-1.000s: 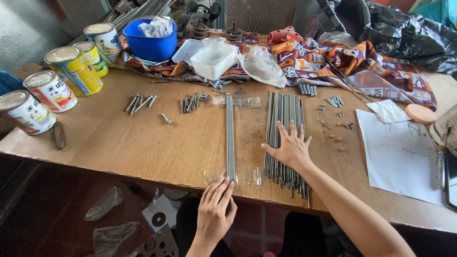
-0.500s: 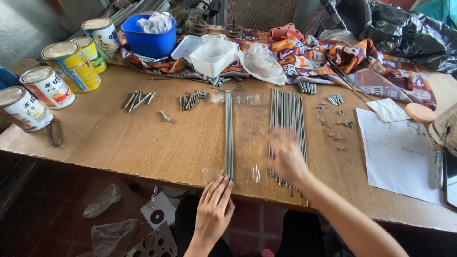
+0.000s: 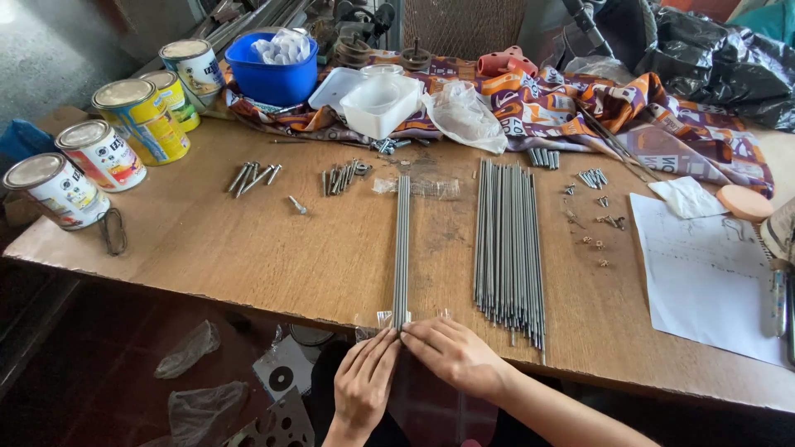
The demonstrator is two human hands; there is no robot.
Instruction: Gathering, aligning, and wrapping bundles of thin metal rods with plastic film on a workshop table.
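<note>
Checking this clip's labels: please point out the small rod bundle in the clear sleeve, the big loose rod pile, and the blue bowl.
small rod bundle (image 3: 402, 248), head view, mid-length of the rods.
loose rod pile (image 3: 507, 244), head view, centre of the pile.
blue bowl (image 3: 273, 81), head view, front outer wall.

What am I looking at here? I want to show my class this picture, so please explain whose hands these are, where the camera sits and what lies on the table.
The camera is worn on a person's head and looks down at their own two bare hands; there is no machine. The left hand and right hand meet at the near end of a small bundle of thin metal rods, which seems to lie in a clear plastic sleeve. Whether they grip it is hard to tell. To its right lies a bigger loose row of rods. The wooden table also carries screws, tin cans, a blue bowl, white plastic tubs, patterned cloth and a paper sheet.
</note>
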